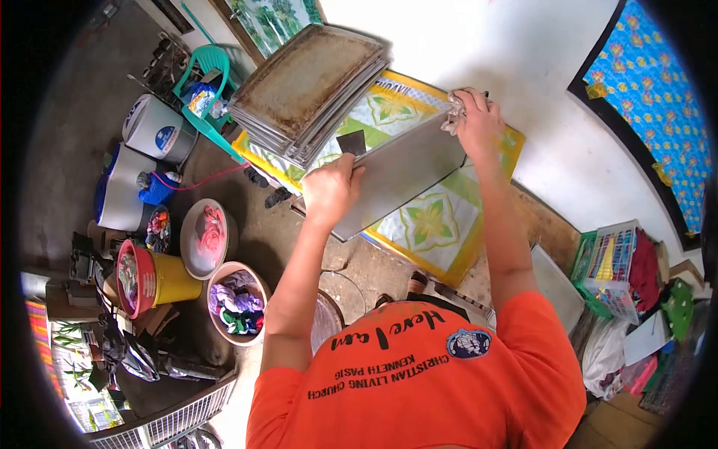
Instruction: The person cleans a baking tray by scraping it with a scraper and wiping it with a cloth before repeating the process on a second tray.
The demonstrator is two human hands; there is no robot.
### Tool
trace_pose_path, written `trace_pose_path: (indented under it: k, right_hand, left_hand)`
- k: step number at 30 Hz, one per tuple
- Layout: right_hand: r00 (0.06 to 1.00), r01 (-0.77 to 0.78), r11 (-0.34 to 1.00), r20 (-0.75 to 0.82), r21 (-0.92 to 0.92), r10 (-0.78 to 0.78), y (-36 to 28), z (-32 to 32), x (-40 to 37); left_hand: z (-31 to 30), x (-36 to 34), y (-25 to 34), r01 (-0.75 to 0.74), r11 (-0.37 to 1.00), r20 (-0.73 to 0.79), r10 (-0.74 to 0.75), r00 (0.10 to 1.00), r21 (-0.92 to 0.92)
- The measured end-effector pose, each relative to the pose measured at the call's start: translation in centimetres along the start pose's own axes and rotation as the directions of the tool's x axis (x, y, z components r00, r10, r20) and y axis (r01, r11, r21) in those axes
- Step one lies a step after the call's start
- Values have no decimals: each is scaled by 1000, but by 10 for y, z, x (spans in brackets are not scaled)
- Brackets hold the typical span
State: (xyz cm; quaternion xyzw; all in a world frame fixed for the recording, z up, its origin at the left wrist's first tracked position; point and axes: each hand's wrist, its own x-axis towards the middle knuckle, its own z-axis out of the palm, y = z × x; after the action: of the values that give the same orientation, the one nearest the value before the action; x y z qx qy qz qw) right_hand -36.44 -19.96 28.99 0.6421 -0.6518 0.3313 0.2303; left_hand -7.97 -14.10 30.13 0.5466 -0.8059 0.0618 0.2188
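A grey metal tray is held tilted on its edge over the table with the yellow, green and white cloth. My left hand is closed round the tray's near left edge, beside a small dark flat piece. At the tray's far right corner, my right hand presses a crumpled greyish cloth against the edge. A stack of metal trays, the top one browned and stained, lies on the table's left part.
Left of the table stand a green plastic chair, a white washing machine, a yellow bucket and basins of clothes. Plastic crates stand at the right by the wall. A white wall borders the table's far side.
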Motion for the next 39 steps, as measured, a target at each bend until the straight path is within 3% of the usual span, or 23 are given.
trace_pose_path:
  k: [3, 5, 6, 7, 10, 11, 12, 13, 14, 17, 20, 24, 27, 30, 33, 35, 37, 39]
  right_hand:
    - [982, -104, 992, 167, 71, 91, -35, -7, -14]
    - [979, 73, 969, 170, 237, -116, -93, -9, -42]
    - [960, 223, 961, 136, 166, -246, -123, -18, -58]
    - [953, 300, 923, -25, 242, -303, -141, -24, -64]
    - [929, 358, 898, -3, 256, -370, -119, -29, -57]
    - [925, 356, 921, 78, 159, -371, -101, -25, -52]
    - [932, 275, 942, 189, 191, -311, -80, -30, -38]
    - [965, 127, 968, 197, 217, -171, -50, -18, -28]
    - [970, -3, 996, 242, 84, -17, -21, -11, -15]
    - [983, -104, 994, 158, 26, 98, 56, 13, 9]
    - [918, -327, 941, 269, 90, 293, 64, 20, 9]
    - [993, -96, 983, 75, 156, 85, 11, -3, -16]
    - [971, 133, 968, 169, 212, -171, -45, -15, -43]
    - [929, 357, 841, -61, 406, -365, -85, -24, -59]
    - [964, 121, 957, 200, 263, -176, -60, -26, -32]
    - [992, -43, 976, 123, 215, 17, -16, -1, -18]
    - [987, -142, 952, 118, 271, 113, 22, 8, -3]
    - [962, -248, 911, 192, 330, 192, 30, 9, 3]
  left_hand:
    - [2, -1, 1, 10, 1000, 6, -10, 1000, 11]
    - [5, -1, 1, 14, 1000, -14, -13, 1000, 18]
    - [6, -2, 1, 10, 1000, -26, -9, 1000, 26]
    - [7, -2, 1, 5, 999, -41, -4, 999, 35]
    - [0, -7, 2, -57, 998, -73, 55, 996, -19]
    - [-1, -6, 5, -28, 1000, -52, 28, 998, -6]
    - [-1, -7, 4, -30, 999, -58, 30, 998, -11]
    - [0, -6, 3, -33, 999, -67, 32, 997, -17]
    - [1, -5, 3, -39, 999, -75, 38, 996, -22]
    - [-2, -6, 8, -37, 999, -46, 39, 998, 29]
    - [-1, -5, 9, -40, 999, -72, 41, 997, 20]
    - [-2, -2, 8, -29, 999, -70, 30, 997, 16]
    - [-2, 0, 11, -24, 1000, -57, 25, 998, 19]
    - [-5, -4, 11, -38, 999, -63, 40, 997, 24]
    - [-6, -7, 13, -42, 999, -87, 42, 995, 5]
    - [-2, -8, 11, -38, 999, -89, 38, 995, 4]
    - [-1, -9, 12, -24, 1000, -82, 25, 996, 10]
    - [-2, -11, 13, -4, 1000, -58, 5, 998, 25]
